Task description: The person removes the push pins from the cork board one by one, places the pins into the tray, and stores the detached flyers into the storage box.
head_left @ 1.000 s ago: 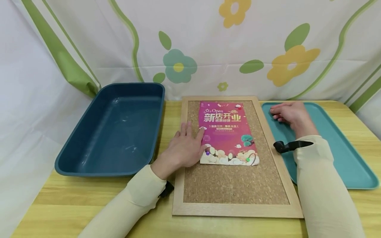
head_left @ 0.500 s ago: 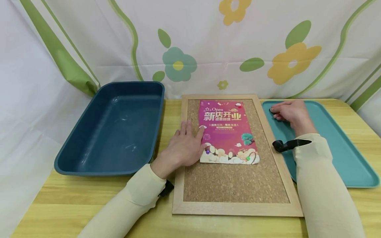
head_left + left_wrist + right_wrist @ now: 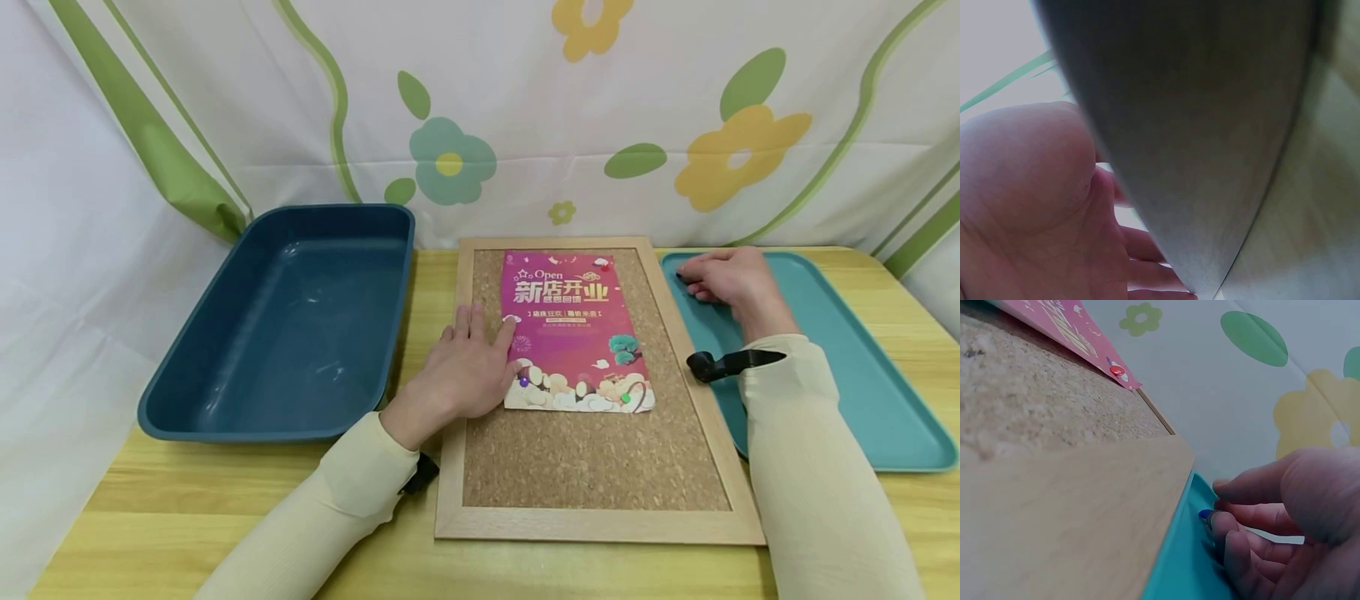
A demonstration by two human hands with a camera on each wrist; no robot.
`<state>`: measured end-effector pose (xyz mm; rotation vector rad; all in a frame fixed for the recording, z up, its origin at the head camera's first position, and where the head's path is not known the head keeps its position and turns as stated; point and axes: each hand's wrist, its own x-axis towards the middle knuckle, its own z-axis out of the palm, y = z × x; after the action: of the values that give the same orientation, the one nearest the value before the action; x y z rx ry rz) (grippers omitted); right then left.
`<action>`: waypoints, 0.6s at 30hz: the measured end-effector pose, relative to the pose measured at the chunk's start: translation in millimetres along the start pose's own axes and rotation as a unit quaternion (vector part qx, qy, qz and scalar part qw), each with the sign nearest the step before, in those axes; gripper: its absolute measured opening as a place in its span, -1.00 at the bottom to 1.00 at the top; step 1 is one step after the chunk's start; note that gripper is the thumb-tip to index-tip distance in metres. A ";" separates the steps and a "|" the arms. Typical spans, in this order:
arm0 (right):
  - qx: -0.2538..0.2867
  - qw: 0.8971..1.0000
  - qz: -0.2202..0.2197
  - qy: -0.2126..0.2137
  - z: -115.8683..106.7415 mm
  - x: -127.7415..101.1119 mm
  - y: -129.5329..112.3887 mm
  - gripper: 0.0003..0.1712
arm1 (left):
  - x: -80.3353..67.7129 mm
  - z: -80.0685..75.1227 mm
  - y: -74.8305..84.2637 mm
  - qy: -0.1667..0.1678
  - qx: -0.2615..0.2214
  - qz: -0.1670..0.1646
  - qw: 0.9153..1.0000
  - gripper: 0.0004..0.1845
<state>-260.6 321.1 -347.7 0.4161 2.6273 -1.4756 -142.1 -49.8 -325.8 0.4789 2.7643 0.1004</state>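
Flowered cloth is hanging behind as the left hand [image 3: 467,373] is pressing flat fingers on the flimsy poster [image 3: 573,331], while the right hand [image 3: 726,278] is pinching a tiny, prickly blue pushpin [image 3: 1205,515] by its head.

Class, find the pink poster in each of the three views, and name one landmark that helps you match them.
Head: poster at centre, on the cork board.
Left wrist: not in it.
Right wrist: poster at top left, a red pin in its corner.
Shared landmark: the board's wooden frame, in the head and right wrist views.

White flower-print curtain [image 3: 525,108] with green stripes, yellow wooden table [image 3: 225,500], soft even light
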 end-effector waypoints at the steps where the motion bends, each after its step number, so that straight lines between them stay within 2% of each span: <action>1: -0.005 1.000 -0.004 -0.002 0.4 0.1 -0.6 -0.78 | -0.1 0.0 -0.1 0.001 0.001 0.001 1.000 -0.25; 4: -0.025 0.999 -0.017 -0.008 2.4 -0.5 -3.4 -0.87 | 0.5 0.0 -0.1 0.000 0.004 0.001 1.000 -0.25; 10: -0.063 0.997 -0.048 -0.015 7.9 -1.4 -8.3 -0.59 | 1.8 -0.1 0.5 0.004 0.005 0.002 1.000 -0.24; 13: -0.072 0.996 -0.054 -0.016 9.1 -0.7 -8.4 -0.53 | 1.8 -0.3 0.7 0.004 0.008 0.002 1.000 -0.24; 18: -0.074 0.996 -0.054 -0.021 10.9 0.1 -7.6 -0.53 | 1.5 0.7 -0.2 0.002 0.008 0.002 1.000 -0.24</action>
<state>-263.4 308.1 -347.2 0.2308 2.7402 -1.2898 -143.3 -49.5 -327.0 0.4888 2.7693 0.0808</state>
